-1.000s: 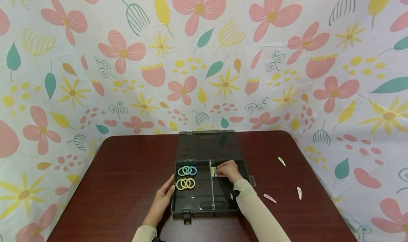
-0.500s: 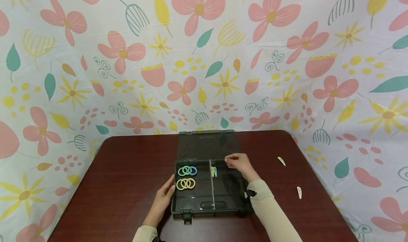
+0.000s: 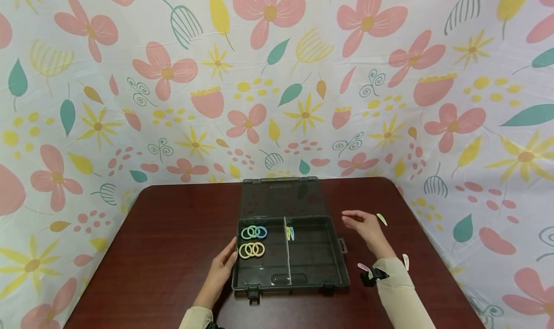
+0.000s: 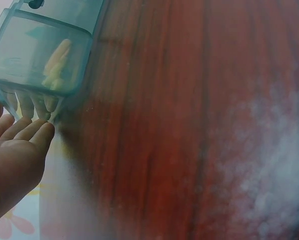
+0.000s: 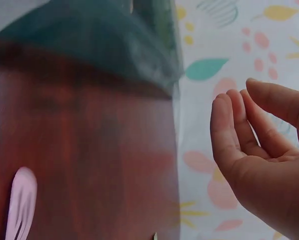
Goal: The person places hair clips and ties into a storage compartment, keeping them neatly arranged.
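Observation:
A dark see-through plastic box (image 3: 313, 266) lies on the table, its lid (image 3: 283, 199) folded back. My left hand (image 3: 218, 273) rests with fairly straight fingers against its left wall. Green and blue hair ties (image 3: 257, 232) overlap in the left compartment, above a row of pale yellow and peach hair ties (image 3: 255, 250). Yellow and blue snap hair clips (image 3: 290, 233) sit in the right compartment, beside the divider (image 3: 287, 259). My right hand (image 3: 367, 229) hovers right of the box, thumb and loosely bent fingers apart, holding nothing. Just beyond it lies a light green clip (image 3: 381, 219).
Below the right hand a pink hair clip (image 3: 363, 267) is partly covered by the wrist camera; the right wrist view also has this pink clip (image 5: 21, 205). A white clip (image 3: 405, 261) lies near the right sleeve. Flowered cloth (image 3: 277, 127) hangs behind the brown table (image 3: 173, 233).
My right hand has let go of the blue clip beside the yellow one, risen out of the right compartment and moved right, past the box's edge. The left hand has stayed put.

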Tool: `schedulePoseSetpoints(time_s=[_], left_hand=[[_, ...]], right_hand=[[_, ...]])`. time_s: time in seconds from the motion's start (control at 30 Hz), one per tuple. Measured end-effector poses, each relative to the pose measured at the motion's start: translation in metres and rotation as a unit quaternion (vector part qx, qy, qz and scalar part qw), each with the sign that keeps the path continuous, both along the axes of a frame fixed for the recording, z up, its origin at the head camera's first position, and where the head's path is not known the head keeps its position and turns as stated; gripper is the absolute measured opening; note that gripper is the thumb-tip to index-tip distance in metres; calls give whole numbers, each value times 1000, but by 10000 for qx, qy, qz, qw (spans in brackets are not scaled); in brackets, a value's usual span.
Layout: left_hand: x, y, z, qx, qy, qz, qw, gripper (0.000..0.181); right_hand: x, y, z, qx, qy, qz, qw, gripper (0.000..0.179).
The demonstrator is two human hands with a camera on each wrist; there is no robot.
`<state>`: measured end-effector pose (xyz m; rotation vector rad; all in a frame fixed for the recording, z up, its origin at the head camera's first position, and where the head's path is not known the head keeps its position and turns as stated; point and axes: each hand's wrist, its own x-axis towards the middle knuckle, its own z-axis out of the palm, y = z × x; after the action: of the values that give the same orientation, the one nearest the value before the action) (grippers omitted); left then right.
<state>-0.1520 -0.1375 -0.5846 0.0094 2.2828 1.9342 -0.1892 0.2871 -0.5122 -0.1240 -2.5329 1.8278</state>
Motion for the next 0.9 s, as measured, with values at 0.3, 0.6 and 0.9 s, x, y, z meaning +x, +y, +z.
schedulePoseSetpoints(time_s=[0.3, 0.6, 0.9], left_hand=[[0, 0, 1, -13, 39, -3, 10000, 51], [-2, 1, 1, -15, -140, 68, 9999, 51], [-2, 1, 0, -17, -129, 50, 9999, 51]], right_hand=[[27, 29, -14, 184, -242, 90, 9995, 46], [53, 46, -26, 202, -571, 238, 9979, 52], [75, 59, -37, 97, -1065, 825, 9908, 53]])
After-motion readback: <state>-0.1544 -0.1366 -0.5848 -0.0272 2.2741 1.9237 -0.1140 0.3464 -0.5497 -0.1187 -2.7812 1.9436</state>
